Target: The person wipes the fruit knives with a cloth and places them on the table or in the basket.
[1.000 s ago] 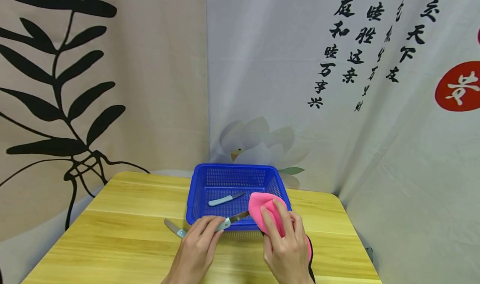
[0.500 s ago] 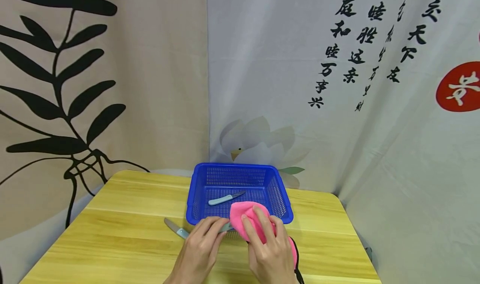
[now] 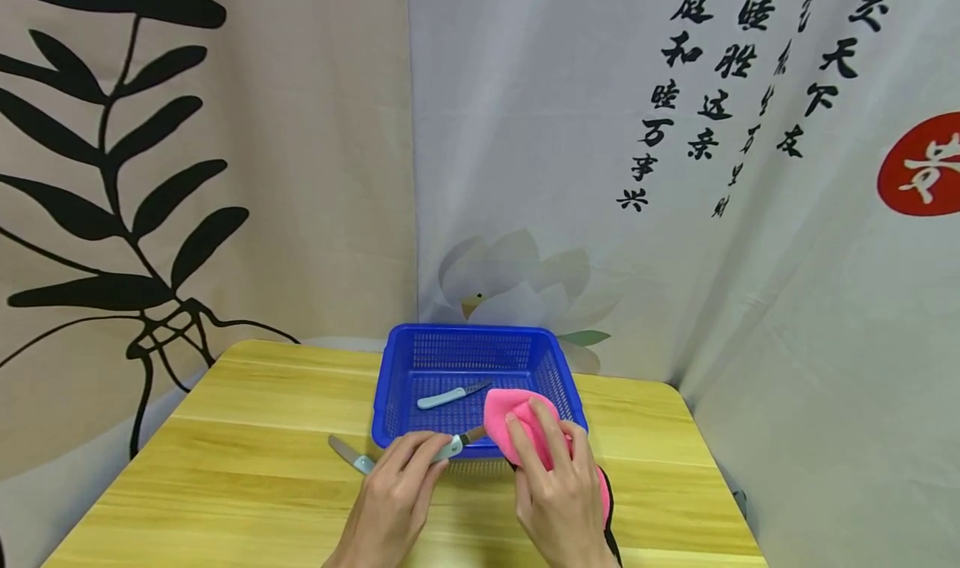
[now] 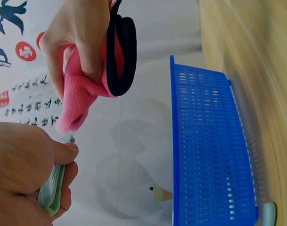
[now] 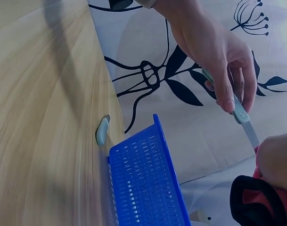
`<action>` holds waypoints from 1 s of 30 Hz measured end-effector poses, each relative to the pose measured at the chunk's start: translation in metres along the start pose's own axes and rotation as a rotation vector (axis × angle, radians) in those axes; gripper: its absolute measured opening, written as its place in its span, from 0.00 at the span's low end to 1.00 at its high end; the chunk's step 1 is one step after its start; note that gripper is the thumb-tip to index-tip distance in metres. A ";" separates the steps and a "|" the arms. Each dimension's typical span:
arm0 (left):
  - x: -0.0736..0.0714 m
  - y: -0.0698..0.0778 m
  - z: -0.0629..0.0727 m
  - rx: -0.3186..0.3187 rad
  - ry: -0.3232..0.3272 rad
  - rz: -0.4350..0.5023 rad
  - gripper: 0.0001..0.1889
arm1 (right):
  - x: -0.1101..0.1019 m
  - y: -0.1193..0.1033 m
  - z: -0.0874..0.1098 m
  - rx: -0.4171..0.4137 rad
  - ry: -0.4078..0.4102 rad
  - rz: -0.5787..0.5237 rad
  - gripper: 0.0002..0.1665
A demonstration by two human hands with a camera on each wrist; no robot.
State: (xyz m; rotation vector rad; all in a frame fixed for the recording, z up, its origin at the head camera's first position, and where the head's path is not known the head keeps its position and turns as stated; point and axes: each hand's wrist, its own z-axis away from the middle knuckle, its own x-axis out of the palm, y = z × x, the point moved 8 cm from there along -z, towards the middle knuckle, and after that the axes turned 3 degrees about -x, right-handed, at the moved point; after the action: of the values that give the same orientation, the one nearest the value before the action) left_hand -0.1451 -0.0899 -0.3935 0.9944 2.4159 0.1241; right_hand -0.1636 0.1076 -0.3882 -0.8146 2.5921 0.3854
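Note:
My left hand (image 3: pixel 393 493) grips a folding knife by its pale blue-green handle (image 3: pixel 450 449), the blade pointing right. A pink cloth (image 3: pixel 517 418) with black edging is bunched in my right hand (image 3: pixel 555 485), wrapped over the tip part of that blade (image 5: pixel 250 134). Both hands are held up above the table's near side, just in front of the blue basket. In the left wrist view the cloth (image 4: pixel 79 94) hangs right at the end of the knife handle (image 4: pixel 53 188), hiding most of the blade.
A blue plastic basket (image 3: pixel 381 385) stands at the table's back, with another unfolded knife (image 3: pixel 442 398) inside it. One more knife (image 3: pixel 348 453) lies on the wooden table (image 3: pixel 225 468), left of the basket and partly behind my left hand. A printed curtain (image 3: pixel 322 176) hangs behind.
The right hand slid the cloth left along the blade up to the handle, then back right, baring part of the blade again. My left hand stayed nearly still with the knife.

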 end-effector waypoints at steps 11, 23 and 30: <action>-0.005 -0.010 0.002 -0.068 0.013 0.052 0.12 | -0.001 0.023 0.005 0.067 -0.005 -0.018 0.30; 0.022 -0.026 0.013 -0.487 -0.192 0.611 0.15 | -0.010 0.024 0.015 0.093 0.210 -0.134 0.26; 0.044 -0.027 0.020 -0.716 -0.418 0.953 0.15 | -0.024 0.012 0.001 -0.063 0.373 -0.160 0.17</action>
State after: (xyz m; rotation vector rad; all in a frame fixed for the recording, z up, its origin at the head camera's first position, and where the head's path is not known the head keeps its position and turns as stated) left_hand -0.1785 -0.0816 -0.4372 1.4976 1.1924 0.9228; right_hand -0.1529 0.1292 -0.3764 -1.2074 2.8342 0.2916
